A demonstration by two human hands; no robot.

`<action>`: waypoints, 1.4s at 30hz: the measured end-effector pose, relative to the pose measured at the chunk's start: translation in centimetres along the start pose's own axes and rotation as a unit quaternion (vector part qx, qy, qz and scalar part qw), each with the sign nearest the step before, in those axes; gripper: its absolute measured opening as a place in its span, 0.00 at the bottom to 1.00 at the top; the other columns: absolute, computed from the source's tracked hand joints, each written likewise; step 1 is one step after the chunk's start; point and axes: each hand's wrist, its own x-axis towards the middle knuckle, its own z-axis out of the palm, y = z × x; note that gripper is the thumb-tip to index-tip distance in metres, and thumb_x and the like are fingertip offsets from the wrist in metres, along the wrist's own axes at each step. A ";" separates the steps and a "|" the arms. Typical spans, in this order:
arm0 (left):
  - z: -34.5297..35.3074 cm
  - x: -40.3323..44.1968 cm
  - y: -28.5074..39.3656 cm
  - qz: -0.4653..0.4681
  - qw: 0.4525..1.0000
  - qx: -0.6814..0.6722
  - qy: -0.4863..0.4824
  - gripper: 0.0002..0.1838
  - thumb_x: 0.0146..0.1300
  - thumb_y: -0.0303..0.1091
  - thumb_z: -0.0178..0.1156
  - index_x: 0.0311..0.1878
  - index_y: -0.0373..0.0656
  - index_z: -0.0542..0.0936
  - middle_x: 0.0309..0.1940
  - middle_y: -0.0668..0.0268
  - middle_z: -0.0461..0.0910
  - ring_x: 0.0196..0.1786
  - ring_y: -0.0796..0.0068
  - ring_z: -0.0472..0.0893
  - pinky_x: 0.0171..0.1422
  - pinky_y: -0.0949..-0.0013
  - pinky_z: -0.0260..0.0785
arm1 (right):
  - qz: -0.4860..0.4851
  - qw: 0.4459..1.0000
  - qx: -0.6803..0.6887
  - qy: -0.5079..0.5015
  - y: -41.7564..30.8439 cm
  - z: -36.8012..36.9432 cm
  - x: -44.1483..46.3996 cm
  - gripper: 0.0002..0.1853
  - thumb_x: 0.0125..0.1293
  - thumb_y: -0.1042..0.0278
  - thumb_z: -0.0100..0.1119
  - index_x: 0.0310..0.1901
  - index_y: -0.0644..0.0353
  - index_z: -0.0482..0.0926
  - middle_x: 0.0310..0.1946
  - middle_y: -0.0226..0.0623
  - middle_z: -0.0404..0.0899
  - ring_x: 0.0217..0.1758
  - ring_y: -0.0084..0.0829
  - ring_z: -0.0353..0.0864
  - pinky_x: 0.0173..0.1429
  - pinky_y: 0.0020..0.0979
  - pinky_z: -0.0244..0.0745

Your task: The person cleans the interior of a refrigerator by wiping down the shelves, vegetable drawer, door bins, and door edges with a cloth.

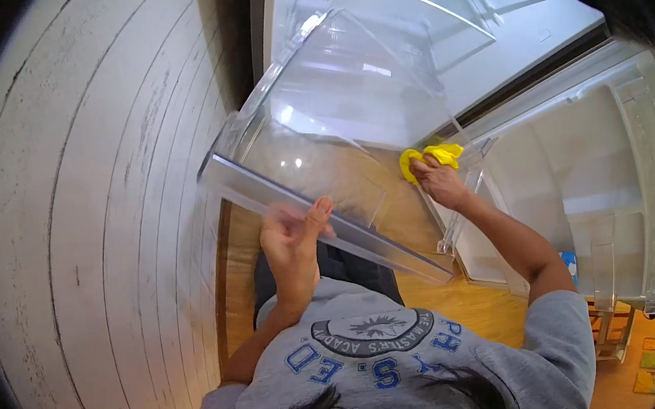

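A clear plastic refrigerator drawer [379, 245] is held up at a tilt in front of my body, its thick front edge toward me. My left hand [292, 247] grips that front edge, thumb on the near side and fingers seen blurred through the plastic. At the drawer's right side, my right hand [442, 181] is closed around a bunched yellow cloth [446, 154]. The cloth lies against the clear wall, though whether it presses the inner or outer face is hard to tell.
Ahead stands an open refrigerator [526, 51] with clear shelves inside. Its door [567, 158], fitted with clear bins, swings out on the right. A white plank wall [107, 210] runs along the left. Below is a wooden floor [434, 293], with a small wooden stand [616, 334] at lower right.
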 end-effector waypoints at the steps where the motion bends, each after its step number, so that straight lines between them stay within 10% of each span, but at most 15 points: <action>1: 0.1 0.0 0.1 -0.005 1.000 0.001 0.000 0.11 0.56 0.25 0.64 0.31 0.43 0.69 0.27 0.66 0.74 0.27 0.77 0.76 0.29 0.73 0.69 | 0.010 0.998 0.026 -0.056 -0.3 0.2 -0.6 0.20 0.55 0.67 0.49 0.49 0.64 0.76 0.58 0.32 0.66 0.59 0.34 0.63 0.63 0.34 0.59; 7: 0.3 2.0 1.5 0.001 0.999 0.046 -0.011 0.12 0.55 0.27 0.66 0.31 0.42 0.69 0.27 0.66 0.74 0.25 0.77 0.74 0.28 0.74 0.69 | 0.023 0.979 0.009 0.203 0.4 -5.5 9.1 0.17 0.56 0.65 0.48 0.47 0.60 0.76 0.45 0.34 0.69 0.48 0.34 0.67 0.56 0.34 0.66; 14: 0.4 2.1 1.9 0.005 0.992 0.127 -0.009 0.13 0.55 0.31 0.67 0.31 0.40 0.70 0.24 0.66 0.74 0.24 0.80 0.74 0.29 0.77 0.67 | -0.020 0.931 -0.114 0.346 2.0 -16.5 20.0 0.21 0.56 0.70 0.50 0.54 0.58 0.74 0.62 0.28 0.65 0.65 0.32 0.59 0.66 0.37 0.55; 25: 2.6 1.3 2.4 0.023 0.989 0.137 -0.048 0.13 0.55 0.29 0.67 0.32 0.37 0.71 0.25 0.65 0.77 0.25 0.83 0.75 0.28 0.81 0.67 | -0.097 0.977 -0.142 0.127 -1.6 0.7 5.3 0.22 0.58 0.67 0.47 0.54 0.60 0.73 0.55 0.36 0.68 0.61 0.32 0.65 0.68 0.33 0.56; 30: 3.2 0.4 2.8 0.010 0.987 0.156 -0.040 0.14 0.54 0.29 0.67 0.34 0.36 0.70 0.25 0.64 0.77 0.25 0.83 0.75 0.28 0.81 0.67 | 0.005 0.996 0.059 -0.071 -3.6 5.2 1.3 0.17 0.56 0.67 0.47 0.45 0.60 0.78 0.51 0.31 0.74 0.60 0.32 0.64 0.63 0.37 0.58; 33: 2.8 0.6 1.9 0.020 0.986 0.158 -0.054 0.15 0.54 0.29 0.67 0.34 0.37 0.69 0.24 0.64 0.77 0.24 0.83 0.75 0.28 0.82 0.67 | 0.093 0.979 0.172 0.060 -5.0 5.9 1.2 0.13 0.51 0.72 0.52 0.38 0.60 0.80 0.41 0.33 0.78 0.55 0.34 0.68 0.60 0.38 0.64; 37: 3.3 0.7 2.1 0.048 0.980 0.188 -0.045 0.15 0.54 0.30 0.68 0.30 0.37 0.70 0.22 0.65 0.77 0.22 0.83 0.75 0.26 0.81 0.66 | 0.151 0.961 0.228 -0.032 -5.0 3.1 2.1 0.12 0.54 0.75 0.54 0.40 0.61 0.80 0.40 0.33 0.79 0.48 0.30 0.74 0.51 0.33 0.71; 39: 3.8 1.0 3.1 -0.032 0.960 0.267 -0.073 0.14 0.55 0.35 0.67 0.33 0.39 0.72 0.25 0.65 0.75 0.26 0.78 0.76 0.32 0.77 0.68 | 0.288 0.533 0.791 -0.083 -4.1 0.7 3.8 0.12 0.59 0.74 0.55 0.46 0.62 0.78 0.40 0.32 0.79 0.42 0.26 0.77 0.46 0.28 0.74; 42: 3.5 1.4 1.4 0.028 0.967 0.236 -0.092 0.14 0.55 0.36 0.67 0.33 0.38 0.73 0.26 0.65 0.77 0.26 0.80 0.76 0.30 0.78 0.67 | 0.132 0.304 0.940 0.078 -4.0 -11.6 6.0 0.16 0.65 0.69 0.53 0.54 0.61 0.72 0.43 0.33 0.78 0.41 0.23 0.78 0.46 0.25 0.75</action>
